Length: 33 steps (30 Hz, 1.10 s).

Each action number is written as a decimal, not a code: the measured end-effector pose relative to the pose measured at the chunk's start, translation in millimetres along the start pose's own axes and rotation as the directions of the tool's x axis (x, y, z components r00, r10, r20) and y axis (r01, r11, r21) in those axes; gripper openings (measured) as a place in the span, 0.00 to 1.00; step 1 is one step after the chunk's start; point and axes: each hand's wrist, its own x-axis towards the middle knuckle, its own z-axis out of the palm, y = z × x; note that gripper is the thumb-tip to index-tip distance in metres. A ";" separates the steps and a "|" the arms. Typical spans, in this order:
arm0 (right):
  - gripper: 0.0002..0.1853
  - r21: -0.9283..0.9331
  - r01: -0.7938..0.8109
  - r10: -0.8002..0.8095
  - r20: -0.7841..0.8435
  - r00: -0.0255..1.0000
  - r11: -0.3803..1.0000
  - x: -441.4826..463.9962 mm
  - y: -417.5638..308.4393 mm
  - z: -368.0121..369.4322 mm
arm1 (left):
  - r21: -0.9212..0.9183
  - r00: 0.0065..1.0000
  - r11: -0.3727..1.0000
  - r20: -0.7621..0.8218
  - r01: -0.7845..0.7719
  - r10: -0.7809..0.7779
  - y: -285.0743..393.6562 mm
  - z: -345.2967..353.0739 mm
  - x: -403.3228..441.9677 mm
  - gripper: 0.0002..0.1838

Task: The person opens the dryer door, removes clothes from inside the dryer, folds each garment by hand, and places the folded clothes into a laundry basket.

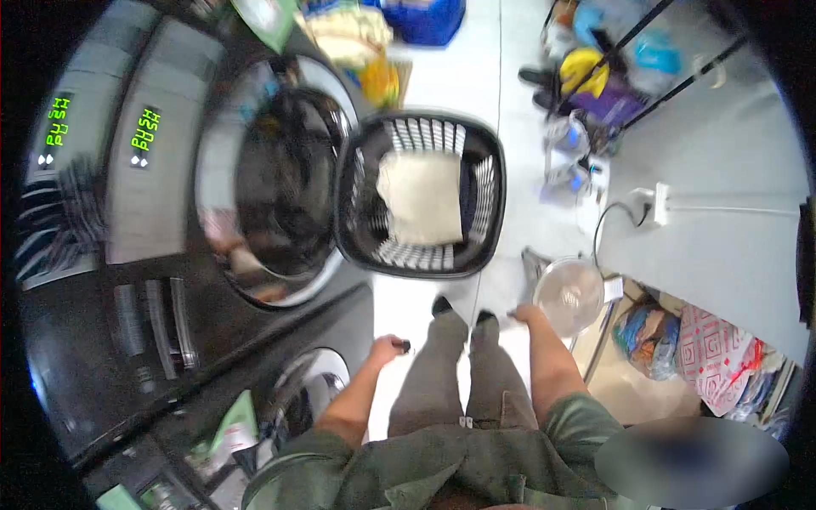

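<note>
My left hand (389, 348) hangs low over the floor, left of my legs, with its fingers curled and a small dark thing at their tips. To the right of my legs, my right hand (528, 315) is beside a round translucent lid or fan-like object (570, 297); its fingers are blurred and mostly hidden. Ahead of my feet stands a black slatted laundry basket (418, 270), touched by neither hand. Inside it lies a cream folded cloth (422, 197), next to something dark.
Front-loading machines with a round door (285, 183) line the left side. A white cabinet (722, 187) with a plug and cable is at right, above an open compartment holding bags (650, 340). A blue bag (425, 19) and assorted items lie farther ahead.
</note>
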 end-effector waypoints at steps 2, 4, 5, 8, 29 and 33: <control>0.31 0.082 0.229 -0.210 -0.194 0.958 0.970 -92.8 5.0 -31.8 | 0.216 0.998 0.976 0.045 0.022 -0.033 45.2 -27.6 -47.7 0.16; 0.31 0.248 0.320 -0.253 -0.268 0.930 0.914 -121.5 22.3 -40.3 | 0.289 0.989 0.946 0.024 -0.147 0.146 72.2 -47.5 -62.2 0.15; 0.32 0.226 0.305 -0.200 -0.394 0.897 0.925 -182.5 9.2 -60.2 | 0.192 0.985 0.966 0.039 -0.174 0.170 98.1 -61.1 -69.7 0.14; 0.31 0.243 0.444 -0.250 -0.558 0.791 0.863 -293.6 -38.8 -99.7 | -0.352 0.974 0.924 0.105 -0.152 0.200 182.3 -92.4 -92.9 0.09; 0.11 0.505 0.739 0.261 -0.863 0.433 0.446 -264.8 60.1 -337.3 | -0.594 0.999 0.804 0.039 0.000 0.028 485.1 -167.0 56.0 0.20; 0.23 0.692 0.562 0.362 -0.719 0.594 0.453 -242.9 104.6 -360.1 | -0.564 0.988 0.822 -0.065 0.077 -0.137 464.8 -174.9 68.9 0.16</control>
